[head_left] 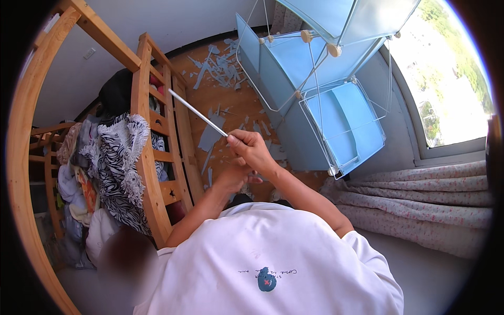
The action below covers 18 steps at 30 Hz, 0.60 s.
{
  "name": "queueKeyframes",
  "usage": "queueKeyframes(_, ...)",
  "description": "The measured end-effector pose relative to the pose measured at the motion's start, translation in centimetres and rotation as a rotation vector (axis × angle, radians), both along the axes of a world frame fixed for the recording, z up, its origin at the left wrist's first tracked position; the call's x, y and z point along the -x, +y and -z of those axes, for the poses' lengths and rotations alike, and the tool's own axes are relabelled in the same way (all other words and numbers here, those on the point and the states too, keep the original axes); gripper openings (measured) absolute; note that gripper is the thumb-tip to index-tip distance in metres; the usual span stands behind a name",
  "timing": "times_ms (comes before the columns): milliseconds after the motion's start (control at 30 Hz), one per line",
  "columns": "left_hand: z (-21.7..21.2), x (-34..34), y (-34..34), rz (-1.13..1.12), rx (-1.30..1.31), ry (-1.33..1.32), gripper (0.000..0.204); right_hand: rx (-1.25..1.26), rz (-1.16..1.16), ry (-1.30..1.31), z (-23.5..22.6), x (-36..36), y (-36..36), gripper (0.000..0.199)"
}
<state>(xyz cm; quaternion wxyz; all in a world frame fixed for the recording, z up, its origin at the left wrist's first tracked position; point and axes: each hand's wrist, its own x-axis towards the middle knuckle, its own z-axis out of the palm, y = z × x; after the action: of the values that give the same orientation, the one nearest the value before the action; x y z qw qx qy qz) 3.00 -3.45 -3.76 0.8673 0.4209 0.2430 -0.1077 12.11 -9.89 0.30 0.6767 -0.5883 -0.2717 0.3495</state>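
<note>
A thin white rod [197, 112] slants up and left from my right hand [254, 150]. That hand is closed, with thumb and fingers pinching the rod's near end. Just below and left of it is my left hand [234, 177], partly hidden behind the right. Its visible fingers are loosely bent and apart, and I see nothing held in them. Past my hands, to the right, a light blue fabric-covered frame [294, 105] of white rods and round beige joints lies tilted on the wooden floor [205, 97].
Torn grey-blue scraps [223, 71] litter the floor. A wooden bunk bed [149, 173] stands at left, with a zebra-print blanket [123, 163] and piled clothes. At right are a bright window [436, 63] and a patterned curtain [420, 199]. A blurred head [128, 257] shows at lower left.
</note>
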Motion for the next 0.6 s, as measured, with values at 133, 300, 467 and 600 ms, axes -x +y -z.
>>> queueKeyframes(133,1.4,0.2,-1.6,-0.06,0.036,0.083,0.011,-0.235,-0.124,0.343,-1.6,-1.5,-0.3,0.023)
queueKeyframes(300,0.7,-0.8,-0.4,-0.073,-0.253,-0.004,0.012,-0.185,-0.069,0.152,-3.7,-2.6,0.4,0.023)
queueKeyframes(467,-0.4,-1.2,0.2,-0.217,-0.164,-0.027,0.016,0.019,0.147,-0.029,0.5,-1.0,0.0,0.023)
queueKeyframes(600,-0.1,-1.3,-0.3,-0.212,-0.097,-0.066,0.018,0.026,0.186,0.065,2.0,-0.6,-0.6,0.022)
